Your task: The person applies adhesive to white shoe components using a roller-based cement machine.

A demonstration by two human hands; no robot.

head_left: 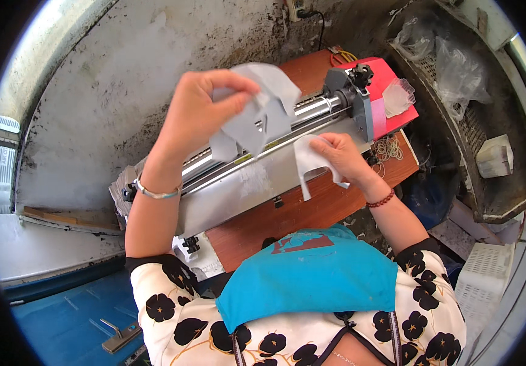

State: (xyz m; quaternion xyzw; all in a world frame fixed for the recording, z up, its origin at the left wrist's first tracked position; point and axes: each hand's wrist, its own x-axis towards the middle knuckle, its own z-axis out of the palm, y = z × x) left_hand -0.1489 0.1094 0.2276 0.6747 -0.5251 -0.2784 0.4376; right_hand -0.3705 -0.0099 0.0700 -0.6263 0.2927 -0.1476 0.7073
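My left hand [209,105] is raised over the machine, thumb and forefinger pinched on a pale grey cut sheet piece [272,91] with curved edges and an opening in it. Lower and to the right, my right hand [343,157] grips a white cut piece [307,160] whose narrow strips hang down. The two pieces are apart. Behind and below them lies a long machine [238,192] with a metal bed and shiny rollers, partly covered by the grey piece. Its right end carries a black knob [360,74] and a red cover [385,70].
The machine rests on a reddish-brown wooden table [244,241]. Thin cord [388,148] lies bunched at the table's right end. A translucent piece [399,97] sits on the red cover. Plastic bags [458,76] lie on the right-hand shelf, above a white crate [484,268]. A stained wall [110,91] rises behind.
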